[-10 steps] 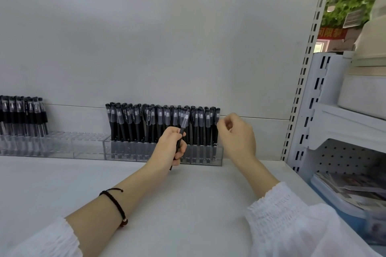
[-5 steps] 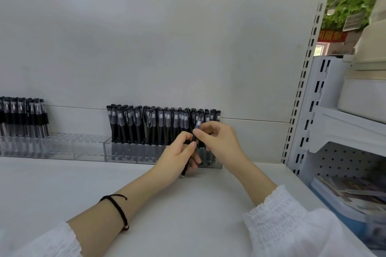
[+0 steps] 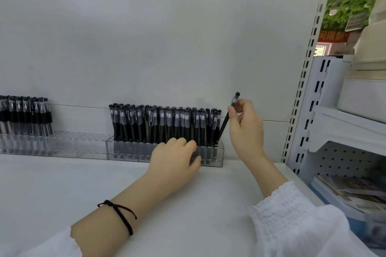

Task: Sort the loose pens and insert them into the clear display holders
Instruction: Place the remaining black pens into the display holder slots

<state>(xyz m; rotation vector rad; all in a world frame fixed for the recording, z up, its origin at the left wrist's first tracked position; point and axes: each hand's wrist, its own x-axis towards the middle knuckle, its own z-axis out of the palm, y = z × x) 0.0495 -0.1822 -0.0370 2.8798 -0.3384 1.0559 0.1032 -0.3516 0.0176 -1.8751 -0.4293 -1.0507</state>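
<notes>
A clear display holder (image 3: 125, 152) stands against the back panel, packed with several upright black pens (image 3: 163, 123). My right hand (image 3: 246, 129) pinches one black pen (image 3: 224, 123) just below its cap. That pen leans to the right, and its lower end sits at the holder's right end. My left hand (image 3: 173, 158) rests against the holder's front wall with loosely curled fingers; no pen shows in it. A second clear holder (image 3: 62, 144) to the left carries more black pens (image 3: 25, 117) at its far left, and its right part has none.
The holders stand on a white shelf board (image 3: 83, 183) in front of a white back panel. A slotted upright (image 3: 302, 94) bounds the shelf on the right. Beyond it are a white rack (image 3: 344, 131) and stacked booklets (image 3: 351, 192).
The pen passed from my left hand to my right hand. My right hand carried it to the holder's right end, while my left hand dropped to the holder's front.
</notes>
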